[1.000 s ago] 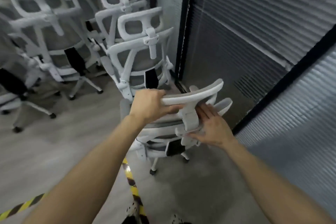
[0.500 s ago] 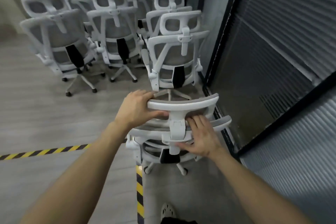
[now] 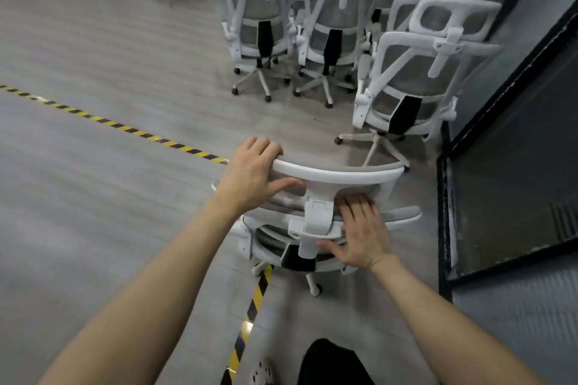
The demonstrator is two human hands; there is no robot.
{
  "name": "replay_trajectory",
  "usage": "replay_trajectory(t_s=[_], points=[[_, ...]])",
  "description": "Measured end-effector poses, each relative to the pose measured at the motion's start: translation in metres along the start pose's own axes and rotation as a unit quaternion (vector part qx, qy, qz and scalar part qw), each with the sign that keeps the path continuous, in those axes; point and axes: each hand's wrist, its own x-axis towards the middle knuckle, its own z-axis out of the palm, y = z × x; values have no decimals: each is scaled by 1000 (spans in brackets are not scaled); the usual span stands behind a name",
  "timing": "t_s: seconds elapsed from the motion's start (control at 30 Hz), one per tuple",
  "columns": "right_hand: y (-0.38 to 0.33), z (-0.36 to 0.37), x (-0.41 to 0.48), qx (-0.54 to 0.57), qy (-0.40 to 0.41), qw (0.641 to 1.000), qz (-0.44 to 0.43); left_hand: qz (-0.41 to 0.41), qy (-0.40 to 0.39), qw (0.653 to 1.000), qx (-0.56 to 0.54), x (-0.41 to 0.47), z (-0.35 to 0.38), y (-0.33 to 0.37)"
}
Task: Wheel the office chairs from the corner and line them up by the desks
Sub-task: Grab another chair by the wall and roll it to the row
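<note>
Left hand [image 3: 250, 176]: clamped on the curved white plastic headrest [image 3: 337, 176].
Right hand [image 3: 364, 236]: fingers spread flat against the grey mesh chair [image 3: 312, 228].
Beyond both hands: other matching chairs [image 3: 328, 25] clustered.

Readable text: none anywhere, honestly
Chairs [image 3: 341, 187]: no brand or label I can make out
Floor tape [image 3: 131, 131]: just yellow-black stripes, no writing
Glass wall [image 3: 516, 166]: no signs

- Near chair [image 3: 331, 194]: white frame, grey mesh, back toward camera, upright on castors, straddling striped floor tape.
- Other chairs [image 3: 328, 25]: same type, bunched in corner, backs to camera, well apart from it.
</note>
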Motion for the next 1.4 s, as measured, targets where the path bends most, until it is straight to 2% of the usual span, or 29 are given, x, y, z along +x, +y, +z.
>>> replay_trajectory(t_s=[0.23,0.4,0.57,0.63,0.77,0.93,1.13,1.23,1.4], points=[[-23,2,-16,50,16,990,-133,-107,81,989,60,-108,-38,42],[-46,-6,-13,95,-3,969,-227,-232,142,956,108,-172,-52,84],[-80,-19,-30,121,-12,941,-315,-282,163,933,151,-247,-69,123],[-97,-20,-36,133,0,931,-341,-327,168,913,174,-291,-70,139],[-137,-23,-41,154,15,912,-380,-397,115,881,231,-386,-61,170],[-196,-26,-53,164,17,893,-418,-378,7,879,290,-438,-60,182],[-261,-22,-63,178,36,877,-445,-378,-18,863,335,-476,-92,155],[-302,-21,-60,186,34,862,-470,-409,7,850,332,-503,-107,148],[-362,-18,-51,192,13,846,-497,-473,-31,821,320,-534,-139,126]])
